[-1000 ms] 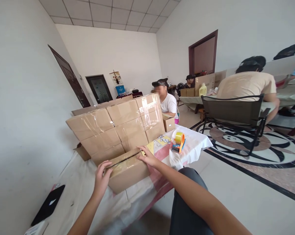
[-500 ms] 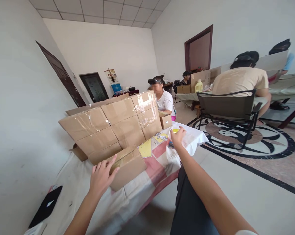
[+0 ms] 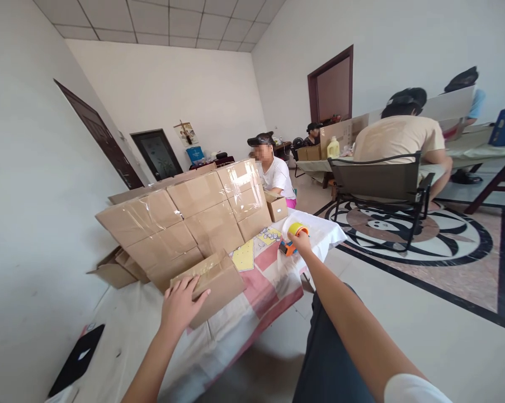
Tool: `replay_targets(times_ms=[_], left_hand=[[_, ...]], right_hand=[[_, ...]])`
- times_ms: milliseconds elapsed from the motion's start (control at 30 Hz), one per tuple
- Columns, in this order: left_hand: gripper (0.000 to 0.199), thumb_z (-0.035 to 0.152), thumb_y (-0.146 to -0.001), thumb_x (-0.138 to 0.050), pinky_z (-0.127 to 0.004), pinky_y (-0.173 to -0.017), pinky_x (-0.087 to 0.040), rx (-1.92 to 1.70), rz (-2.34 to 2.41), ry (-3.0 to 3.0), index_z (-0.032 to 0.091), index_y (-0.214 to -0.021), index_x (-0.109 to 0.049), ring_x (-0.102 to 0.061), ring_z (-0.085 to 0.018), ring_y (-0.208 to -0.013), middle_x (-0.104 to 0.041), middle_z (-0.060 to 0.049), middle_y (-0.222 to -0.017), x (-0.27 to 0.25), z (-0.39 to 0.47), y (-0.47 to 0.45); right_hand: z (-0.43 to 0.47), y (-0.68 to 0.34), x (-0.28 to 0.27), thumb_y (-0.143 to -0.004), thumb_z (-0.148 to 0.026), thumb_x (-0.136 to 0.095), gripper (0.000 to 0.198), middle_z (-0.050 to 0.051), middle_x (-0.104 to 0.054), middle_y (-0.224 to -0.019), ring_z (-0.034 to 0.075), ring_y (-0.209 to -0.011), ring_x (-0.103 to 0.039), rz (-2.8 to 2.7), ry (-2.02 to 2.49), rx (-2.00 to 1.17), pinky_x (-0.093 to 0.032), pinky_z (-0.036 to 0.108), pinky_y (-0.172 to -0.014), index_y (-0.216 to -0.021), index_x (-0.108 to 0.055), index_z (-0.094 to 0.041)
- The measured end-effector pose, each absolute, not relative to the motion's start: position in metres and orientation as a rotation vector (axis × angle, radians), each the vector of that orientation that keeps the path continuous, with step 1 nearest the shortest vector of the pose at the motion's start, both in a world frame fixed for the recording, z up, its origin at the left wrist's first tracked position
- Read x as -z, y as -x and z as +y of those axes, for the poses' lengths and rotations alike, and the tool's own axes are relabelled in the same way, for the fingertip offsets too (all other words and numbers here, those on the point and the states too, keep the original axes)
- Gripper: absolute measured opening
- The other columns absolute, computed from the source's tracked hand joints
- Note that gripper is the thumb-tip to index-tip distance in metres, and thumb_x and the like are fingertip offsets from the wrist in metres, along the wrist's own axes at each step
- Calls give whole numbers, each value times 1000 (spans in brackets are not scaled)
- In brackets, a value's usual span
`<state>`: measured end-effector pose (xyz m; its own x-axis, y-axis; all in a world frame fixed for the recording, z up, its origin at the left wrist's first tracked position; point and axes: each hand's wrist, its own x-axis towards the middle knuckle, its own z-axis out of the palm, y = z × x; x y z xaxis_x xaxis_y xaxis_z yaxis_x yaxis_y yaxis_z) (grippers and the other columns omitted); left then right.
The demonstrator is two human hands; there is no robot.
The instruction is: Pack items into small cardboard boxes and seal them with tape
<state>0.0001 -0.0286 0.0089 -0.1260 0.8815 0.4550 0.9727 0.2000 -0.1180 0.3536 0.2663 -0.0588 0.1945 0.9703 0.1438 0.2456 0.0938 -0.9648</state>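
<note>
A closed cardboard box (image 3: 216,285) with clear tape along its top lies on the cloth-covered table in front of me. My left hand (image 3: 184,299) rests on the near left end of this box, fingers spread over the top edge and thumb against the side. To the right, my right hand (image 3: 300,243) is closed around a tape dispenser (image 3: 287,248) with orange and blue parts. Its roll of clear tape has a yellow core (image 3: 296,228). The dispenser is over the white cloth at the table's right side; part of it is hidden by my fingers.
Behind the box stands a wall of stacked, taped cardboard boxes (image 3: 185,218). An open carton (image 3: 116,268) sits at left, and a small box (image 3: 276,207) at right. A dark flat case (image 3: 78,358) lies lower left. A person (image 3: 277,173) sits opposite; another occupies a chair (image 3: 378,182).
My right hand has closed on the tape dispenser and turned it, so its yellow core and orange part now show. The left hand stays on the box, its fingers lying flatter.
</note>
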Motion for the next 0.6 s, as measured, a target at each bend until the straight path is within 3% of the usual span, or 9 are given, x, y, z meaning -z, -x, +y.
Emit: replay_targets(times_ms=[133,400,533,600], left_hand=[[60,55,-90,-52,-46,-94,-44,269,-2045,1702,28,-143,-53,-64,-32,-105,-71,-11,-112,-5,-30,-9],[53,50,-91,-52,-52,-97,-46,311,-2047,1681,23,-136,-62,-65,-35,-108,-67,-16,-124,-8,-29,-12],[45,48,-93,-52,-52,-102,-43,555,-1917,1761,24,-128,-65,-60,-36,-118,-67,-13,-127,-26,-21,-45],[36,46,-95,-50,-48,-99,-46,722,-1858,1890,26,-118,-69,-62,-33,-113,-69,-11,-118,-29,-9,-76]], right_hand=[[262,-343,55,-75,-35,-64,27,-2,-49,-57,15,-57,-49,-1296,1341,-844,-36,28,-55,-62,-44,-23],[231,-314,37,-81,-49,-59,36,-1,-49,-57,16,-59,-49,-1344,1173,-839,-35,27,-54,-62,-44,-23],[205,-303,25,-79,-56,-62,42,0,-51,-57,16,-60,-51,-1418,990,-928,-37,26,-54,-62,-48,-21],[191,-298,21,-78,-60,-64,45,0,-52,-57,16,-61,-53,-1448,895,-995,-39,26,-55,-62,-51,-20]])
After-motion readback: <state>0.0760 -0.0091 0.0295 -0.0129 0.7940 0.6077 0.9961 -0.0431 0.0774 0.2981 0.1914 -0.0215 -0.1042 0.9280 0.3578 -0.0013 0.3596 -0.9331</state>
